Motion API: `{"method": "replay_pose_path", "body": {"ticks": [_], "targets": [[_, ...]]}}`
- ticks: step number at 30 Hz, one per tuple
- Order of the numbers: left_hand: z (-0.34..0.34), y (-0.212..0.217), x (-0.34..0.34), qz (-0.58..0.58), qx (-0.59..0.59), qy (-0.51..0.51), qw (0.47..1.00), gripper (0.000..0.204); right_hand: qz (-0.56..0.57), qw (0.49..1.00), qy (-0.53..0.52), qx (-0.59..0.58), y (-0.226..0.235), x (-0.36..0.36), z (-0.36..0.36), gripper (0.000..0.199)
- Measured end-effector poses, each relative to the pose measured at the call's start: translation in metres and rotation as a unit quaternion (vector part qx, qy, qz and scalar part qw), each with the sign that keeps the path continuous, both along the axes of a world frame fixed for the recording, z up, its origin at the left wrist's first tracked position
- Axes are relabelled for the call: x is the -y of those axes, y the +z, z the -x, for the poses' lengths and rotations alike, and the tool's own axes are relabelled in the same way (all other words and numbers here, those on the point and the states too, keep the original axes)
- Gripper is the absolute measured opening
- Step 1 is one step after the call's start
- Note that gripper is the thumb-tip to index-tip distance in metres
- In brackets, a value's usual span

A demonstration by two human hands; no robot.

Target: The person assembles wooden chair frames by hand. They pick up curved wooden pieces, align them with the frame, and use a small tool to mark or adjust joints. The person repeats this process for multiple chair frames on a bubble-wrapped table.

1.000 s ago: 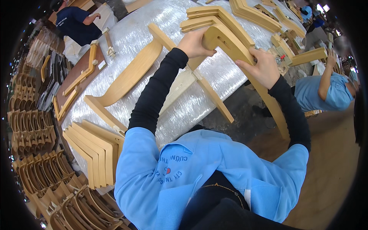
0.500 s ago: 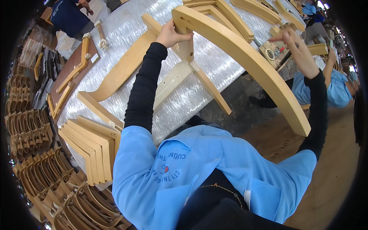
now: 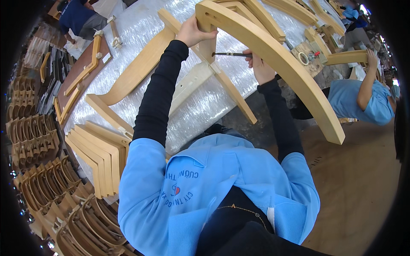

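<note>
My left hand (image 3: 191, 33) grips the wooden frame near the upper end of a long curved wooden piece (image 3: 267, 42), thumb against a short block (image 3: 207, 48) under it. The curved piece arches down to the right. In my right hand (image 3: 261, 70), below that piece, is a thin dark-handled brush (image 3: 232, 54). Its tip touches the block at a small dark hole. A straight wooden rail (image 3: 235, 97) and a pale bar (image 3: 190, 88) meet below the block.
Plastic film covers the table (image 3: 136, 25). A wide bent wooden part (image 3: 141, 64) lies left of my left arm, with stacked angled parts (image 3: 100, 160) nearer. A tape roll (image 3: 303, 58) lies right. Co-workers stand at the right (image 3: 363, 100) and far left (image 3: 79, 19).
My right hand has come from beyond the curved piece, at the right, to the left beneath it, bringing the brush tip to the block's hole. My left hand keeps its grip.
</note>
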State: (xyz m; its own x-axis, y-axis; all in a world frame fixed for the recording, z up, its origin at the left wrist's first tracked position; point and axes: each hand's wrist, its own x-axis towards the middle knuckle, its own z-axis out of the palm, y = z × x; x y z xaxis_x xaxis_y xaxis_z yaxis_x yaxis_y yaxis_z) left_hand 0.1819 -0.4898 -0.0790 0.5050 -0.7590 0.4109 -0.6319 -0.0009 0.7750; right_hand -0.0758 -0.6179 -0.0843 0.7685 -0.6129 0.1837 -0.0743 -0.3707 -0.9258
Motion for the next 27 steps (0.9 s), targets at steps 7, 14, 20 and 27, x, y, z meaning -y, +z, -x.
{"method": "replay_pose_path", "body": {"ticks": [7, 14, 20, 27], "targets": [[0.003, -0.004, 0.004, -0.003, -0.025, -0.014, 1.000, 0.078, 0.122, 0.991, 0.048, -0.027, -0.064, -0.006, -0.084, 0.037], [-0.005, -0.011, 0.005, -0.024, -0.013, 0.013, 1.000, 0.078, 0.136, 0.991, -0.013, 0.016, -0.073, -0.013, -0.099, 0.034], [0.008, 0.005, 0.004, -0.011, -0.059, -0.010, 0.998, 0.073, 0.188, 0.982, 0.018, -0.025, -0.065, -0.005, -0.089, 0.036], [0.005, -0.005, -0.003, 0.028, -0.086, -0.012, 0.996, 0.067, 0.093, 0.983, 0.157, -0.002, -0.030, 0.000, -0.057, 0.026]]}}
